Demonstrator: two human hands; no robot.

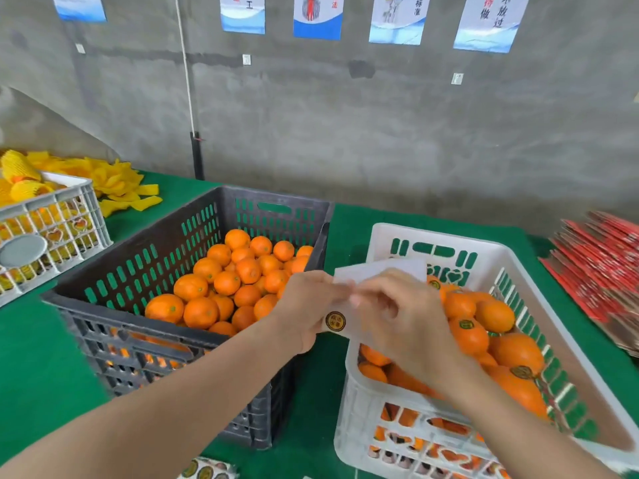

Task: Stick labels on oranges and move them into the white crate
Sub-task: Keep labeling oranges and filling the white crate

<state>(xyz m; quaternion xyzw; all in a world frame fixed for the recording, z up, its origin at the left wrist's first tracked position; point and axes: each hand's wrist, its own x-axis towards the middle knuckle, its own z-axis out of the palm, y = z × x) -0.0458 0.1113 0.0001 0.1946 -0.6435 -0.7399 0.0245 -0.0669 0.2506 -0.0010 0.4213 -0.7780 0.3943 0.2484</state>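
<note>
On the table (pixel 339 229), the left crate (pixel 145 236) and right crate (pixel 380 233) sit side by side before you, oranges (pixel 224 281) in both. Your left hand (pixel 307 305) and right hand (pixel 397 316) hold the label sheet (pixel 380 267) over the gap. A third crate (pixel 52 209) stands far left, foam nets (pixel 117 184) behind it, flat boxes (pixel 598 261) far right.

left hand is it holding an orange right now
No, the left hand grips the white label sheet, which the right hand also pinches; neither holds an orange.
</note>
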